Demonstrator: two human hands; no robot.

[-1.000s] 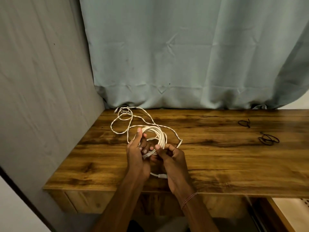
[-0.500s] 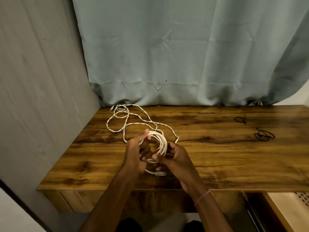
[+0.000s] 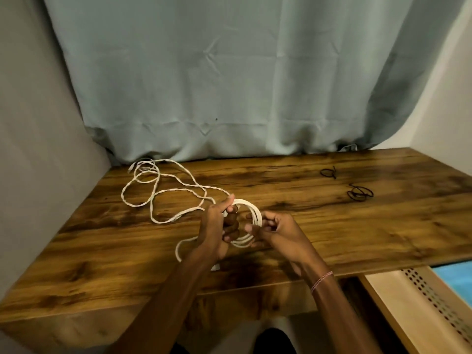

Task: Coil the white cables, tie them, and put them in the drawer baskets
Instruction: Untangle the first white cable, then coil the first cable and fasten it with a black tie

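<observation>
From my feed, both hands are on the white cable [image 3: 256, 213], holding its wound part as a small coil just above the table [image 3: 332, 233], about mid-width and nearer the front edge than the back. My left hand [image 3: 217, 226] grips the left side of the coil, with the fingers curled through the loop and the thumb stretched up along its top. My right hand [image 3: 275, 229] pinches the right side between the thumb and curled fingers. A thin bracelet [image 3: 322, 279] sits on that wrist.

The unwound length [image 3: 158, 191] trails away to the left in loose bends. It runs to the back left corner, where the wall [image 3: 46, 149] meets the curtain [image 3: 229, 85] hanging along the table's back edge. One more loop dips under my left wrist, close to the front edge.

That leaves the left side tight, with slack cable spread over the wood and the wall right at the table's edge. The right side has a broad stretch of bare wood between my right hand and two black ties [image 3: 360, 194]. They lie toward the back right, well apart from the coil. Below the front edge at the right, a pale perforated basket [image 3: 429, 300] shows in the drawer.
</observation>
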